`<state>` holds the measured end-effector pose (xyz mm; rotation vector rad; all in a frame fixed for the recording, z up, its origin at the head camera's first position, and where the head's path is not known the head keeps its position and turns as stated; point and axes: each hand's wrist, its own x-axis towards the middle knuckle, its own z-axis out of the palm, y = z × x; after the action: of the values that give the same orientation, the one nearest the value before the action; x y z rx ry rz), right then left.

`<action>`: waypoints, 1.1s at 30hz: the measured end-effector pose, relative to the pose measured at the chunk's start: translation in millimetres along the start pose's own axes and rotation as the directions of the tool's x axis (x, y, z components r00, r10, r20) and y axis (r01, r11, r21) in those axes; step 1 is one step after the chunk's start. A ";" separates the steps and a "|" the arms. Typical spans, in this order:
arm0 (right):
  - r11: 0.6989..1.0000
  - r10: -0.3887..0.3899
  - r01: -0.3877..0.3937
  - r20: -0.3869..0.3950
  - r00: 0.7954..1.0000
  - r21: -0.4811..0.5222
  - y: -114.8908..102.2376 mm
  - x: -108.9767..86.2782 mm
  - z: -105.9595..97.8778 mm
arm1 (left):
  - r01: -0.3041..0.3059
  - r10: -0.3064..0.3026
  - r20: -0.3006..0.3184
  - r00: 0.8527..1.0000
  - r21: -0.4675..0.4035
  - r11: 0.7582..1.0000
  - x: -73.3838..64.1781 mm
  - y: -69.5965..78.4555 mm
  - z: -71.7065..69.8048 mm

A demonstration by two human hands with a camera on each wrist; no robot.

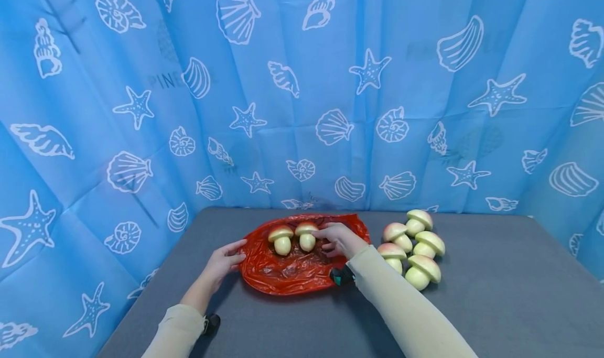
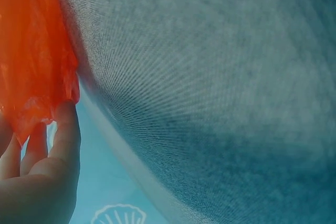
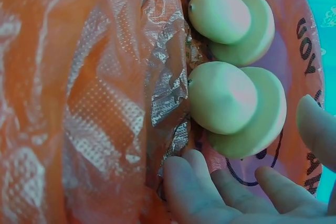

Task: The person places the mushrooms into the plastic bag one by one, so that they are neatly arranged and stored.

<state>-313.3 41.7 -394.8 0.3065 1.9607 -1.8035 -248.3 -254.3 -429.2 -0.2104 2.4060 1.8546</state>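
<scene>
A red plastic bag lies spread on the table, its crinkled rim forming an oval. Two toy mushrooms with cream stems and reddish caps rest side by side on it, caps toward the back. My left hand pinches the bag's left edge, thumb and fingers at the thin plastic in the left wrist view. Over the bag's right part is my right hand, fingers spread beside the right mushroom. In the right wrist view the fingers stand apart around its near side.
Several more toy mushrooms stand grouped on the grey table, right of the bag and close to my right sleeve. A blue curtain with white shell prints hangs behind the table and along its left side.
</scene>
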 end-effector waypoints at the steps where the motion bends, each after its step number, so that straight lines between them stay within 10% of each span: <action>1: 1.000 0.001 -0.001 -0.001 1.000 0.005 -0.1 -0.4 -0.8 | -0.001 0.001 0.001 1.000 -0.002 1.000 0.0 0.0 0.3; 33: 0.989 -0.116 0.123 0.082 0.990 -0.077 -9.4 -64.8 -62.9 | -0.003 0.002 0.009 1.000 0.013 1.000 0.0 -0.7 0.0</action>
<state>-272.5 111.5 -353.6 0.0926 2.0308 -1.7736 -248.1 -254.4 -429.9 -0.1978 2.4132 1.8364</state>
